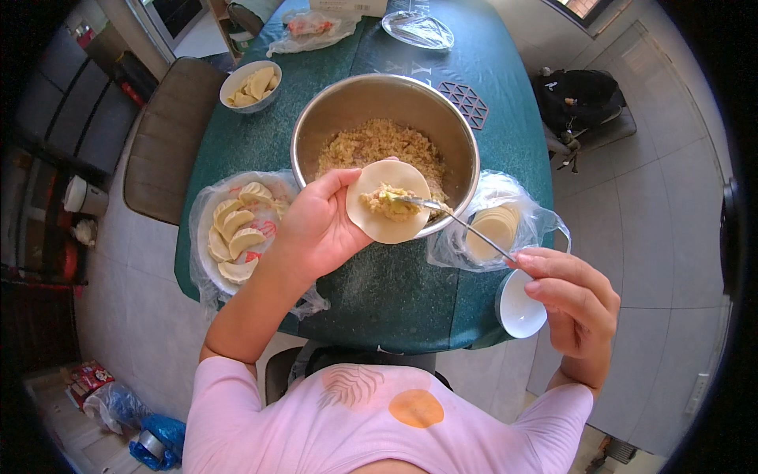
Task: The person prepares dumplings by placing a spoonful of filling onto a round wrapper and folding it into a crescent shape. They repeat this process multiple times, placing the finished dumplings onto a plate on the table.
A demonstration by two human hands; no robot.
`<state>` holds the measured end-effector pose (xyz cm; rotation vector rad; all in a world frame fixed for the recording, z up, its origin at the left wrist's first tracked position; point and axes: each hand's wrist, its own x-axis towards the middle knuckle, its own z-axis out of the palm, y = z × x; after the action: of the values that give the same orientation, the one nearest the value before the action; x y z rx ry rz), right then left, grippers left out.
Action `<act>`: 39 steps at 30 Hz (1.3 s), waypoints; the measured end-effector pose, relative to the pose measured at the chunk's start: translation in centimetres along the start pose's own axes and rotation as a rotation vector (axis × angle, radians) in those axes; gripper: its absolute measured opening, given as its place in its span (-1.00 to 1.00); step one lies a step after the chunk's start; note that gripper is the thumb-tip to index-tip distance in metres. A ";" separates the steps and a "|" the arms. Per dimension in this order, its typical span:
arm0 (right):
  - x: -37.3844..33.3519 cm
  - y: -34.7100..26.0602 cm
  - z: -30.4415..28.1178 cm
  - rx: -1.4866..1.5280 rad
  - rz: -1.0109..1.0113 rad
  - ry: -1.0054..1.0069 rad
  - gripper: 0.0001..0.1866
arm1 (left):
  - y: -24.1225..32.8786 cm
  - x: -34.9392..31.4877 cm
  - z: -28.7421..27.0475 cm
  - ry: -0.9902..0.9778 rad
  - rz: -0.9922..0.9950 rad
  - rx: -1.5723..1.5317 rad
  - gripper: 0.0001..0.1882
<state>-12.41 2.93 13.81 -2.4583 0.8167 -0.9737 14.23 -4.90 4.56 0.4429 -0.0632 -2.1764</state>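
A round dumpling wrapper lies across the fingers of my left hand, held just above the near rim of a large steel bowl. A small heap of filling sits on the middle of the wrapper. My right hand grips the end of a metal spoon, whose tip touches the filling. Inside the steel bowl is more crumbly filling. To the right, a stack of wrappers rests in a clear plastic bag, with a small white bowl below my right hand.
Left of the steel bowl, a plate in plastic holds several folded dumplings. A bowl of dumplings stands farther back. A dark trivet, a plastic-covered plate and a bagged item lie on the green tablecloth.
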 end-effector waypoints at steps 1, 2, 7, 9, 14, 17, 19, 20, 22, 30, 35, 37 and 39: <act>-0.1 -0.1 -0.1 -0.002 0.002 -0.008 -0.79 | -0.1 -0.1 0.2 0.020 0.002 0.031 -0.55; 0.0 -0.2 -0.1 -0.030 -0.004 -0.034 -0.79 | -0.4 -0.2 0.7 0.039 -0.002 0.062 -0.55; 0.4 -0.2 0.7 -0.080 -0.051 -0.070 -0.76 | -0.7 0.1 -0.8 -0.067 -0.046 0.019 -0.54; -0.1 -0.6 0.4 -0.056 -0.023 -0.011 -0.75 | -0.9 -0.1 -0.1 0.020 -0.004 0.053 -0.54; -0.2 -1.0 0.3 -0.121 0.026 -0.038 -0.82 | -1.0 -0.4 0.5 0.034 0.023 0.096 -0.54; 0.0 -1.0 0.8 -0.156 0.047 0.023 -0.91 | -1.0 -0.4 0.3 0.008 0.007 0.083 -0.54; -0.3 -1.0 0.6 -0.144 0.035 0.033 -0.91 | -0.8 -0.3 -0.4 -0.042 -0.014 0.046 -0.55; -0.2 -0.9 0.6 -0.133 0.013 -0.003 -0.88 | -0.7 -0.2 -0.8 -0.080 -0.032 0.020 -0.55; 0.5 -0.6 0.6 -0.110 -0.032 -0.076 -0.80 | -0.8 -0.1 -1.0 -0.067 -0.027 0.019 -0.55; 0.9 0.7 0.8 0.001 -0.009 0.031 -0.77 | -0.6 -0.7 -0.7 0.116 0.118 0.112 -0.57; 2.4 5.4 3.2 -0.083 0.157 0.120 -0.78 | 2.2 -2.2 -1.0 0.167 0.325 0.099 -0.54; 2.5 7.9 5.0 -0.102 0.180 0.108 -0.83 | 3.0 -2.4 -0.8 0.140 0.342 0.113 -0.54; 3.1 9.5 6.7 -0.100 0.184 0.076 -0.86 | 3.6 -3.0 -0.9 0.098 0.349 0.137 -0.54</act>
<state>-9.41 -5.49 5.74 -2.3882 1.1208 -0.9844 18.94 -4.65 5.35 0.5710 -0.2204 -1.8117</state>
